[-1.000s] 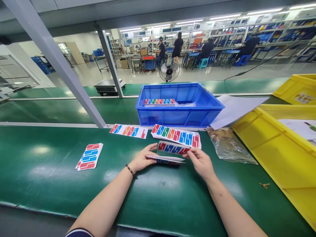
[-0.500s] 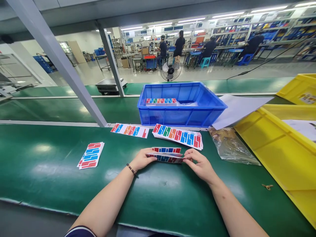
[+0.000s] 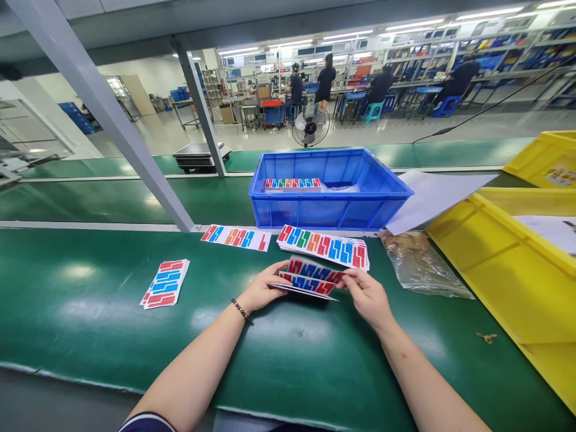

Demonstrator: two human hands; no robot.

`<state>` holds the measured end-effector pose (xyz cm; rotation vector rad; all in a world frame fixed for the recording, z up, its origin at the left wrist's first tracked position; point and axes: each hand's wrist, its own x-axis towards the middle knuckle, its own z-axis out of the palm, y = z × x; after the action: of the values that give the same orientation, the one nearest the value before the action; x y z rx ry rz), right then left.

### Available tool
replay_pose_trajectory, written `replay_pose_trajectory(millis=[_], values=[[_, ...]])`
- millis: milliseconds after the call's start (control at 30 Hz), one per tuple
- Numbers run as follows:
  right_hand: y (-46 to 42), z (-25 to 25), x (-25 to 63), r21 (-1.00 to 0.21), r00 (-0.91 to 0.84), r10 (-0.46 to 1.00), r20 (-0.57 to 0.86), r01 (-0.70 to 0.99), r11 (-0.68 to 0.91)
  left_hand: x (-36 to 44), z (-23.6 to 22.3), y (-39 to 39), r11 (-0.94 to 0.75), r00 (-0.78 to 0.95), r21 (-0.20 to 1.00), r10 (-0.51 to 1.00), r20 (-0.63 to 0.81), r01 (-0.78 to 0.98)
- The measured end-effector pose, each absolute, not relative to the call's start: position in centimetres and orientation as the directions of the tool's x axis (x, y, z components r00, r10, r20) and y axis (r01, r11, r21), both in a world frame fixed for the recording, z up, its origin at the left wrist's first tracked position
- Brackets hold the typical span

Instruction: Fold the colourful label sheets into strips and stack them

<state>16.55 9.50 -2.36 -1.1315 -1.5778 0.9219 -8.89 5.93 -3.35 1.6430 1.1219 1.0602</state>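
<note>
My left hand [image 3: 261, 291] and my right hand [image 3: 366, 295] grip the two ends of a small stack of sticker sheets [image 3: 310, 278] printed with red and blue shapes, just above the green belt [image 3: 288, 348]. The sheets are fanned apart, the upper ones tilted up. A beaded bracelet sits on my left wrist. Just behind the hands lies a larger pile of multicoloured sticker sheets [image 3: 324, 246].
A single sticker sheet [image 3: 236, 237] lies left of that pile; a red-and-blue stack [image 3: 165, 283] lies further left. A blue crate [image 3: 328, 189] with sheets stands behind. Yellow bins [image 3: 504, 252] fill the right, beside a crumpled plastic bag [image 3: 418, 261]. A slanted metal post [image 3: 112, 120] rises left. People work far behind.
The sheets between my hands were closed together half a second ago; now they are fanned open again, the upper ones lifted. Both hands stay in about the same place.
</note>
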Motion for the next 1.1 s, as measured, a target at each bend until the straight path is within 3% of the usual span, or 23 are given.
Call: replay_pose_trajectory(millis=[100, 267, 367, 467, 633, 767, 833, 900, 1033, 1100], values=[[9.3, -2.3, 16.5, -0.884, -0.255, 0.928, 0.27, 0.316, 0.344, -8.8, -3.4, 5.9, -0.214, 0.248, 0.947, 0.957, 0.153, 0.239], [9.2, -1.5, 17.3, -0.771, -0.33, 0.808, 0.488, 0.27, 0.576, -8.7, -3.3, 6.0, -0.213, 0.218, 0.939, 0.963, 0.156, 0.269], [8.9, -1.0, 16.9, -0.718, -0.434, 0.754, 0.493, 0.286, 0.635, -8.8, -3.2, 6.0, -0.219, 0.207, 0.934, 0.965, 0.163, 0.283], [8.8, -0.7, 16.9, -0.714, -0.42, 0.771, 0.479, 0.325, 0.62, -8.9, -3.1, 6.0, -0.21, 0.192, 0.933, 0.969, 0.158, 0.293], [9.7, -0.8, 18.9, -0.817, -0.223, 0.865, 0.45, 0.289, 0.5, -9.1, -3.2, 6.1, -0.205, 0.157, 0.932, 0.974, 0.163, 0.299], [10.7, -1.2, 20.0, -0.922, 0.242, 0.891, 0.385, 0.052, 0.384, -9.1, -3.2, 6.1, -0.205, 0.17, 0.94, 0.972, 0.163, 0.272], [10.8, -1.5, 19.6, -0.92, 0.364, 0.863, 0.35, -0.041, 0.39, -9.1, -3.2, 6.1, -0.206, 0.193, 0.943, 0.968, 0.157, 0.263], [10.6, -1.8, 18.8, -0.936, 0.288, 0.899, 0.331, -0.024, 0.352, -9.0, -3.4, 6.1, -0.215, 0.215, 0.944, 0.963, 0.162, 0.249], [9.8, -2.5, 16.9, -0.956, -0.146, 0.961, 0.234, 0.145, 0.255, -9.0, -3.6, 6.1, -0.243, 0.203, 0.942, 0.959, 0.197, 0.231], [9.6, -2.6, 16.5, -0.937, -0.253, 0.941, 0.224, 0.211, 0.279, -8.9, -3.5, 6.1, -0.227, 0.211, 0.943, 0.961, 0.176, 0.245]])
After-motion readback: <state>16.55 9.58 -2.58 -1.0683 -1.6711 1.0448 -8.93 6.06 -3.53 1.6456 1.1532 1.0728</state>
